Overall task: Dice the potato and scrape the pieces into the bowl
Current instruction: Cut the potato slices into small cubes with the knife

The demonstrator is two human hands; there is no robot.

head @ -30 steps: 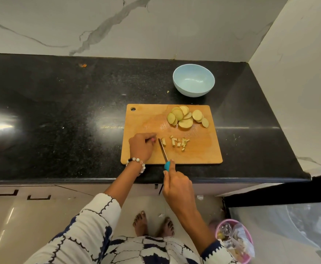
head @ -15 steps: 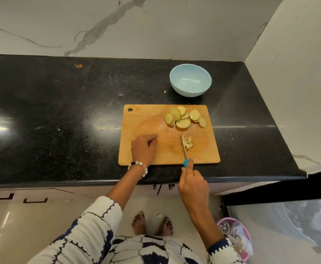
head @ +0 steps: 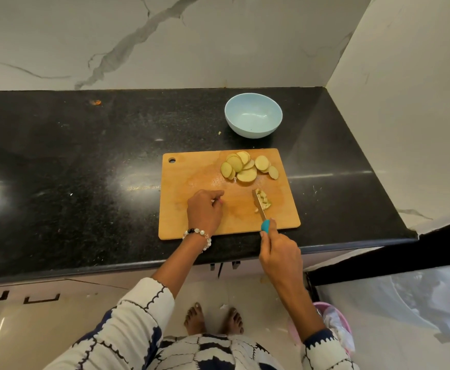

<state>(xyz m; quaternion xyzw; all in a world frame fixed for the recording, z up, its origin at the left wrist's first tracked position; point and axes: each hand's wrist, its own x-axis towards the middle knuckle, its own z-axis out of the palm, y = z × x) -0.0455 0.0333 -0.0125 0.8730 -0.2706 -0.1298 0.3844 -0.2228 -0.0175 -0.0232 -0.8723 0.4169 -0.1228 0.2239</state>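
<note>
A wooden cutting board (head: 192, 172) lies on the black counter. Round potato slices (head: 246, 168) are fanned out at its far right. A small heap of diced potato pieces (head: 264, 200) sits against the right side of the knife blade (head: 259, 204). My right hand (head: 278, 252) grips the knife's teal handle at the board's near edge. My left hand (head: 205, 210), with a bead bracelet on the wrist, rests on the board left of the blade with its fingers curled and nothing visible in them. The light blue bowl (head: 253, 114) stands empty behind the board.
The black counter (head: 71, 169) stretches to the left. White marble walls close off the back and the right side. A pink bin (head: 333, 324) with a plastic liner stands on the floor at the lower right, beside my bare feet.
The knife has swept to the right across the board, pushing the scattered diced pieces into a heap at its right side. My left hand has stayed about where it was.
</note>
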